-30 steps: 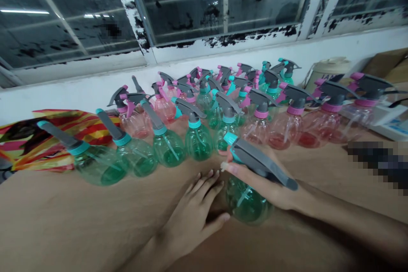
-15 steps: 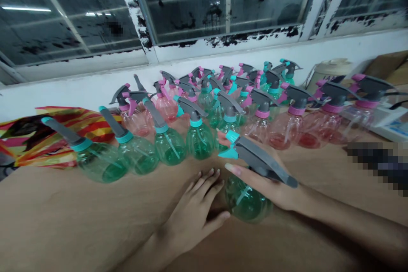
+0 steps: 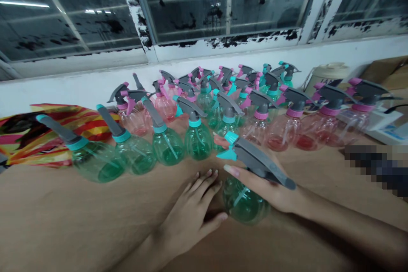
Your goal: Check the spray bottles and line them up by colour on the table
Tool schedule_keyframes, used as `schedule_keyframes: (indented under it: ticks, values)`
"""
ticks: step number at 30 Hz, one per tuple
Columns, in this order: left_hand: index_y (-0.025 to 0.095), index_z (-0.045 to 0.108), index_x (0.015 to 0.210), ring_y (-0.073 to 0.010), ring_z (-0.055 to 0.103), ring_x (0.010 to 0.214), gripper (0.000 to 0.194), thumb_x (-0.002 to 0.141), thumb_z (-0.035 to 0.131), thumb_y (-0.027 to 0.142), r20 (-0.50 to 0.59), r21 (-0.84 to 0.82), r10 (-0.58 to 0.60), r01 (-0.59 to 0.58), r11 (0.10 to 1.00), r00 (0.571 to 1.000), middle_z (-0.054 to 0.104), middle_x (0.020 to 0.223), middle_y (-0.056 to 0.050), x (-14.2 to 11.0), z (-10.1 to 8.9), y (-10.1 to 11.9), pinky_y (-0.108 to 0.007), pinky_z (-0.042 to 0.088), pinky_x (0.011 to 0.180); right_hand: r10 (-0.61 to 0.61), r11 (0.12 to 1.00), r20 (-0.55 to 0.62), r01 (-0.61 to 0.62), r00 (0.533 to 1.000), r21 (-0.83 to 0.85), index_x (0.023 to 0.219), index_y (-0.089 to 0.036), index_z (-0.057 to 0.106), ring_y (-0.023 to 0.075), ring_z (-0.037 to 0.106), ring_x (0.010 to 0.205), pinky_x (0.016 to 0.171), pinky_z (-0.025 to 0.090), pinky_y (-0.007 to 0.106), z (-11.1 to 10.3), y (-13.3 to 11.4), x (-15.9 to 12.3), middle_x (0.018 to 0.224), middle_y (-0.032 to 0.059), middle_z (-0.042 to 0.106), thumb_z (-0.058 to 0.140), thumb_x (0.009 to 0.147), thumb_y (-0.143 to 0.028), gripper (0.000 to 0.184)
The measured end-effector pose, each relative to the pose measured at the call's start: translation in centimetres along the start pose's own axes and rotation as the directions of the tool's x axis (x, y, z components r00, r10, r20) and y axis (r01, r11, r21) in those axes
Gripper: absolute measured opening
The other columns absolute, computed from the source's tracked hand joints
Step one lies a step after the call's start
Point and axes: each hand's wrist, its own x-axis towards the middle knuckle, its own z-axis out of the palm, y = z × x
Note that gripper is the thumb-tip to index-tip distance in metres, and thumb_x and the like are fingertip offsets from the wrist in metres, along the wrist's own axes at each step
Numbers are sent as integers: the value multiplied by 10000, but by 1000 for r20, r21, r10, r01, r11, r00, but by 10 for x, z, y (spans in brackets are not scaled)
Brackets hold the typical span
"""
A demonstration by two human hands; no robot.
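A green spray bottle (image 3: 244,202) with a grey and teal trigger head stands on the brown table (image 3: 79,221) in front of me. My right hand (image 3: 264,187) is wrapped round its neck and trigger head. My left hand (image 3: 191,212) lies flat on the table beside the bottle's left side, fingers stretched out, thumb close to the bottle's base. Behind them a row of green spray bottles (image 3: 165,144) stands, the leftmost ones tilted.
Several pink spray bottles (image 3: 287,131) and more green ones crowd the back of the table below a window. A red and yellow striped bag (image 3: 38,136) lies at the left. A cream jug (image 3: 328,74) and a white device (image 3: 389,127) stand at the right.
The trigger head in my right hand has turned, so its teal nozzle and lever now point left. My left hand has stayed flat on the table.
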Motion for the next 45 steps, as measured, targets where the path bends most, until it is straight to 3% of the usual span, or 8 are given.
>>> schedule_keyframes:
  ticks: [7, 14, 19, 23, 28, 34, 38, 45]
  values:
    - [143, 444, 1355, -294, 387, 1331, 547, 914, 547, 449, 8, -31, -7, 7, 999, 1000, 458, 1422, -144, 2, -4, 2, -518, 325, 1071, 16, 997, 30, -18, 999, 77, 1072, -266, 644, 174, 637, 729, 683, 518, 327, 0, 0, 1, 884, 19, 673, 589, 849, -315, 235]
    - [133, 452, 1347, -293, 378, 1336, 541, 913, 560, 437, 17, -22, -13, 14, 1000, 1000, 443, 1432, -146, 3, -7, 4, -508, 322, 1077, 17, 996, 11, -18, 1000, 83, 935, -221, 655, 200, 649, 876, 743, 508, 329, 1, -4, 4, 915, 40, 685, 590, 850, -339, 159]
    - [143, 452, 1348, -307, 378, 1332, 530, 949, 478, 491, 40, -22, -16, 17, 1000, 999, 450, 1422, -157, 3, -8, 4, -537, 325, 1060, 25, 997, -38, -22, 999, 69, 801, -208, 626, 151, 616, 723, 647, 485, 284, 4, -1, 3, 785, 7, 650, 595, 852, -395, 196]
    - [159, 359, 1410, -331, 352, 1342, 640, 919, 492, 548, -1, -110, -9, 9, 994, 1000, 412, 1445, -165, 1, -9, 2, -560, 318, 1053, 5, 1000, -41, -4, 999, 31, 775, -210, 626, 143, 597, 700, 630, 473, 281, 4, -4, 2, 745, -3, 627, 585, 856, -406, 216]
    - [197, 155, 1472, -339, 339, 1343, 831, 854, 596, 535, -75, -278, -67, 44, 960, 995, 349, 1472, -170, -2, -8, 1, -558, 315, 1058, 26, 996, -7, -26, 1000, 81, 1001, -209, 648, 173, 621, 721, 687, 500, 327, 9, -10, 3, 764, 6, 637, 617, 822, -447, 299]
    - [235, 195, 1431, -333, 398, 1303, 755, 853, 601, 500, -194, -471, -140, 33, 882, 971, 432, 1393, -142, -5, -6, 13, -553, 360, 1036, -3, 995, -17, 5, 1000, 95, 1107, -258, 640, 187, 648, 819, 792, 508, 364, 16, -10, 2, 977, 30, 685, 634, 808, -431, 345]
    - [242, 251, 1392, -345, 442, 1259, 802, 783, 678, 544, -246, -502, -164, 19, 865, 955, 465, 1339, -141, -10, -7, 24, -549, 394, 1010, 1, 994, 2, -1, 1000, 108, 1115, -259, 634, 192, 645, 755, 747, 517, 367, 22, -15, 0, 852, 18, 676, 617, 811, -420, 344]
    - [244, 260, 1389, -372, 499, 1190, 801, 778, 690, 533, -258, -480, -322, 168, 861, 911, 491, 1290, -160, -48, -7, 21, -571, 455, 931, -13, 984, 107, -6, 994, 179, 1135, -235, 598, 175, 630, 753, 802, 506, 370, 58, -38, 6, 947, 34, 670, 628, 803, -401, 373]
